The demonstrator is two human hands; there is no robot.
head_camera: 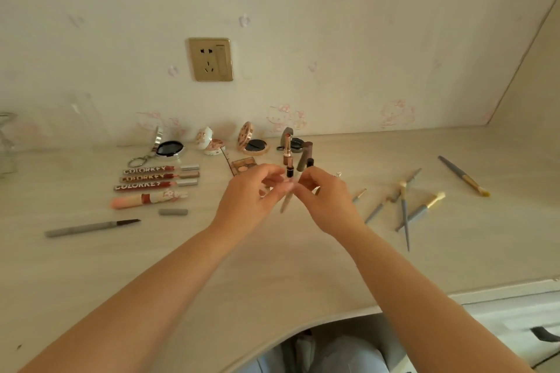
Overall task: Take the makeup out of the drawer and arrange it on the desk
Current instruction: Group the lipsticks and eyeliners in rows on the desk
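Here, in the head view — the only one — both hands meet above the middle of the desk [272, 266], working a small bundle of stick-shaped makeup. The left hand [251, 200] has its fingers curled in a pinch round the lower part of an upright lipstick [288, 157], rose-gold with a black base, its cap off and the bullet showing. The right hand [325, 200] curls round a dark-capped pencil [309, 164] and seemingly a brown tube beside it; a pale slim stick [286, 201] hangs down between the two hands, and which hand carries it I cannot tell. The step looks like sorting this handful, so the sensible way is to free one piece at a time, lay it flat and parallel to its neighbours, and keep the open lipstick upright so the bullet touches nothing. Much is already out: three lip glosses [157, 176] marked COLORKEY lie in a neat row to the left, a peach tube [145, 199] below them, a grey eyeliner pen [91, 228] nearer still with its cap [172, 212] apart. Open compacts [253, 142] stand along the wall, and brushes [406, 206] lie scattered to the right — these look least arranged. The drawer [515, 330] shows at lower right.
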